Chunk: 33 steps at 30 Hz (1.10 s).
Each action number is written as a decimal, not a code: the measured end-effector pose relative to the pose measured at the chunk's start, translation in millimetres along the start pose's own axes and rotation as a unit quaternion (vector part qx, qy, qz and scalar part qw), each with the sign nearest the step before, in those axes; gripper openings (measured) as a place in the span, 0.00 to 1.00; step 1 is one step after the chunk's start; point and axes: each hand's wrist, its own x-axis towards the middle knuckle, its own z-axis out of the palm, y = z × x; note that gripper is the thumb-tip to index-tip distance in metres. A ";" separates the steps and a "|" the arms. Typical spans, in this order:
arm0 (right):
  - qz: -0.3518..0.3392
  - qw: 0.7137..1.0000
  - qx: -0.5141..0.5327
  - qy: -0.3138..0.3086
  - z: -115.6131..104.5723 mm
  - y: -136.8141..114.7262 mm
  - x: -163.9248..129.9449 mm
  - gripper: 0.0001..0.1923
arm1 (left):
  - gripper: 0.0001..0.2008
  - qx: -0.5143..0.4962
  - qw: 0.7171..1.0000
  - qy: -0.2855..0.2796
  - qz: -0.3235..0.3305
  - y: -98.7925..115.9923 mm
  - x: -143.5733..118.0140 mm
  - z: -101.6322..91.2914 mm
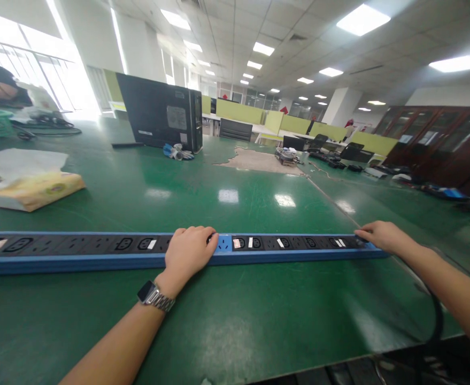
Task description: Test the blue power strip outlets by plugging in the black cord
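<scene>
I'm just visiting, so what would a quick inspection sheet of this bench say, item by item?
Surface: green table, glossy, scuffed, a worn bare patch at the far middle.
Job's things: long blue power strip lying flat along the near edge, black sockets facing up.
Clutter: tissue pack at left; computer tower on its side, with a small bundle beside it.
Hands: left hand rests on the strip's middle; right hand touches its right end. Neither hand grips anything.
Cables: black cable runs off the table's near right corner.
Surroundings: open office, ceiling lights, green partitions, wooden cabinets at right; a person sits at far left.
</scene>
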 end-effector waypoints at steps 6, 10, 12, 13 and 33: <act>-0.030 0.999 0.004 0.020 2.2 0.5 -7.4 0.25 | 0.21 -0.002 1.000 0.002 -0.002 -0.9 0.2 0.8; -0.030 0.999 0.013 0.027 3.7 2.2 -8.4 0.26 | 0.21 -0.002 1.000 -0.001 -0.003 0.1 0.6 0.2; -0.027 0.999 0.013 0.023 6.0 2.8 -5.5 0.27 | 0.21 0.001 1.000 -0.004 -0.007 0.7 0.8 -0.4; -0.025 0.999 0.012 0.023 7.8 3.0 -4.2 0.27 | 0.21 0.002 1.000 -0.006 -0.010 0.9 0.8 -0.7; 0.016 0.986 0.147 -0.076 -51.7 -91.0 -41.4 0.26 | 0.21 0.006 1.000 -0.011 -0.008 1.9 0.1 -2.5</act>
